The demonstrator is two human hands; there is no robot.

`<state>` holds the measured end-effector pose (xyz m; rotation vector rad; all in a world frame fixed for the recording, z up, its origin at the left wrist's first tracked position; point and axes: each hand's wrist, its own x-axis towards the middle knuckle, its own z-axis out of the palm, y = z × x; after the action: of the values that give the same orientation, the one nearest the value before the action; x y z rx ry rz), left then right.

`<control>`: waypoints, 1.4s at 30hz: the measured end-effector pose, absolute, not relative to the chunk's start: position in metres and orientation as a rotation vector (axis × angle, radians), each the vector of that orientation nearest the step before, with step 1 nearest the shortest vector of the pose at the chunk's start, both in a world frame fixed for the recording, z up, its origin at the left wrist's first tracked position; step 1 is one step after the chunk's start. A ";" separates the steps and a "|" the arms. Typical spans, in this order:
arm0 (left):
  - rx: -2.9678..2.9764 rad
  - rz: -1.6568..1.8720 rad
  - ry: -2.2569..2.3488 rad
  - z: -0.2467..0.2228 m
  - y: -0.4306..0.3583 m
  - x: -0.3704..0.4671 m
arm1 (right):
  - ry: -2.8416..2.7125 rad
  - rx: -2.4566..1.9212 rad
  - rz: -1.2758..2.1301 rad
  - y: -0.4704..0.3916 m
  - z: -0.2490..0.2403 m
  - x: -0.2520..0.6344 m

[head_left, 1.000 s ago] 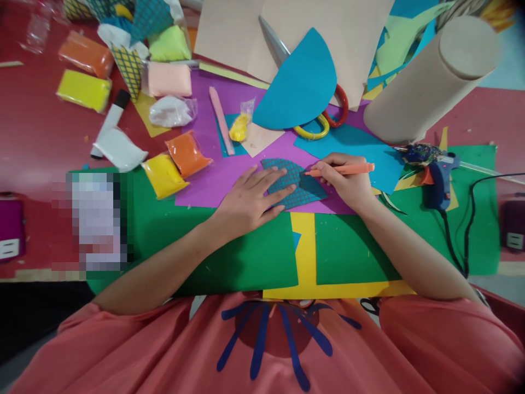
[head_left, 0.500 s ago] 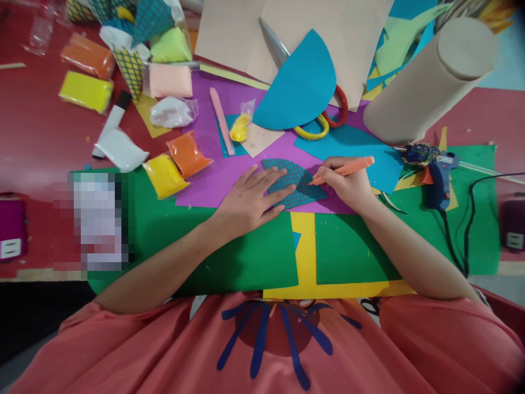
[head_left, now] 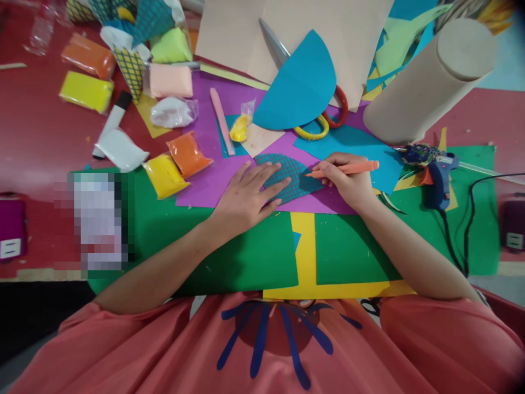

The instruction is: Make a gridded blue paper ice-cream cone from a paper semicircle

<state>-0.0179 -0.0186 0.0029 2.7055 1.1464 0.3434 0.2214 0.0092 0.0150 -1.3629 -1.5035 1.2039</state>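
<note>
A blue fan-shaped paper piece with a dark criss-cross grid lies on the purple sheet. My left hand rests flat across its left part, fingers spread. My right hand grips an orange marker, whose tip is at the right part of the gridded paper. Behind them, a plain blue fan-shaped piece lies over scissors with one yellow and one red handle loop. A pink marker and a small bag of yellow clay lie beyond my left hand.
On the right stand a large beige roll and a blue glue gun with a trailing cord. Several clay packs, such as an orange one, and gridded paper cones fill the left. Green sheets cover the near edge.
The gridded paper has shifted slightly left and away from me, with my left hand on it. The orange marker's tip has moved slightly left and up, and the marker lies flatter.
</note>
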 end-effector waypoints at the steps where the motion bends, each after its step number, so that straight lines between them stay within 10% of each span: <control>1: 2.703 0.344 1.147 0.003 -0.019 -0.018 | -1.528 -1.360 1.200 0.009 0.015 0.221; 42: 2.720 0.338 1.159 0.000 -0.018 -0.019 | -1.594 -1.280 1.287 0.010 0.019 0.223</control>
<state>-0.0188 -0.0184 0.0004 2.7203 1.1587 0.3376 0.2229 0.0100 0.0186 -1.2798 -1.5943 1.2870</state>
